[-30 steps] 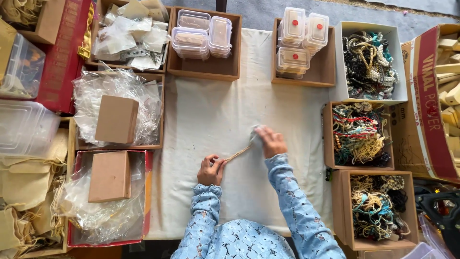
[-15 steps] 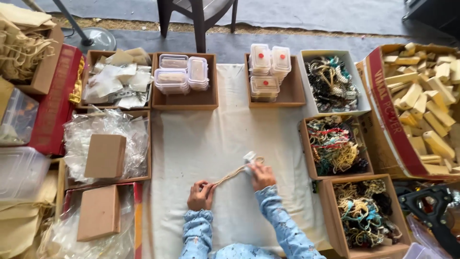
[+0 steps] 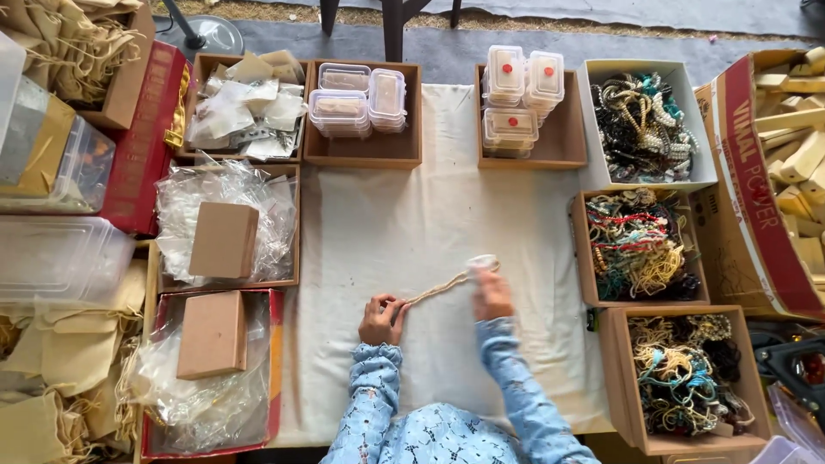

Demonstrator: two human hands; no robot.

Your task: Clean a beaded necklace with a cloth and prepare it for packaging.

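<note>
A white-draped counter [image 3: 387,223] fills the scene, ringed by brown boxes: one holding stacked clear lidded tubs [image 3: 514,99], others heaped with tangled bead necklaces [image 3: 640,245]. At the near edge a person in pale blue lace sleeves stretches a beige beaded strand [image 3: 436,290] taut just above the cloth. The left hand [image 3: 383,320] pinches its lower end with closed fingers; the right hand [image 3: 491,294] grips the upper end beside a small clear pouch [image 3: 483,261].
</note>
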